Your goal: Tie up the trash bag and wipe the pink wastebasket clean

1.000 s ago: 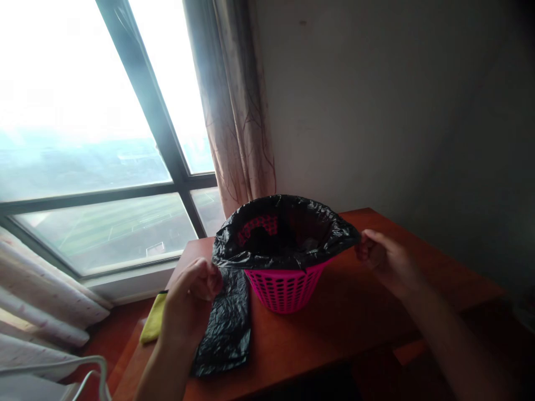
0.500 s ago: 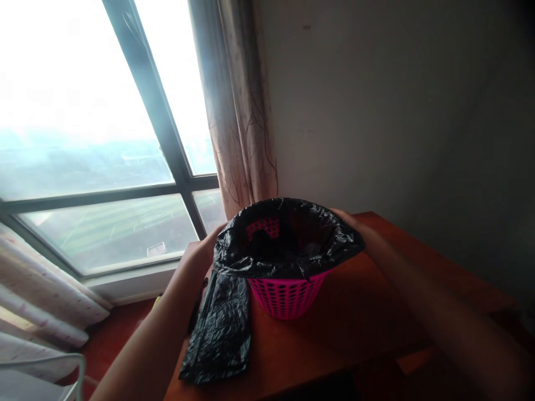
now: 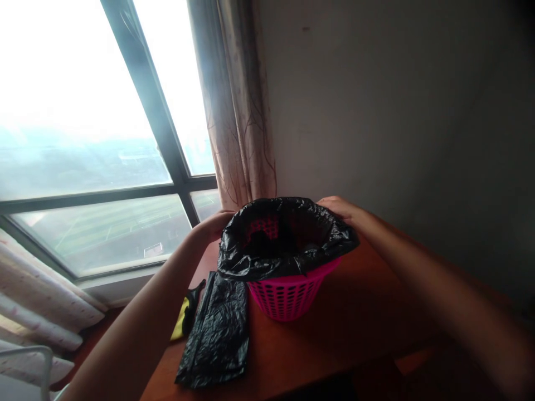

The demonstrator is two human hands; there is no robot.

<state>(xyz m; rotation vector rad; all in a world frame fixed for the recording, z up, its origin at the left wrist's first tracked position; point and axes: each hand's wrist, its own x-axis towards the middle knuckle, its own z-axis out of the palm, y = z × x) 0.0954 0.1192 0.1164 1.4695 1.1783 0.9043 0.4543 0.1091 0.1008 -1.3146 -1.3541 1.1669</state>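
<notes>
A pink perforated wastebasket [image 3: 288, 298] stands upright on the wooden table, lined with a black garbage bag [image 3: 288, 268] whose edge is folded out over the rim. At the bag's far left edge is my left hand [image 3: 217, 224], its fingers curled behind the rim and mostly hidden. Over on the far right, my right hand [image 3: 337, 206] grips the bag's edge, with its fingertips out of sight. Through the bag's opening, part of the basket's pink far wall shows. A folded stack of black plastic bags [image 3: 217, 334] lies left of the basket.
A yellow and black item [image 3: 184, 317] lies beside the folded bags on the brown table [image 3: 309, 356]. Behind are a window [image 3: 112, 228], a patterned curtain [image 3: 244, 122] and a grey wall [image 3: 376, 111]. A pale metal frame [image 3: 45, 362] stands at lower left.
Both hands have shifted around the rim toward the far side and show more now. The bag's edge sits closer to the basket, baring more pink rim at right. The yellow item has come into view.
</notes>
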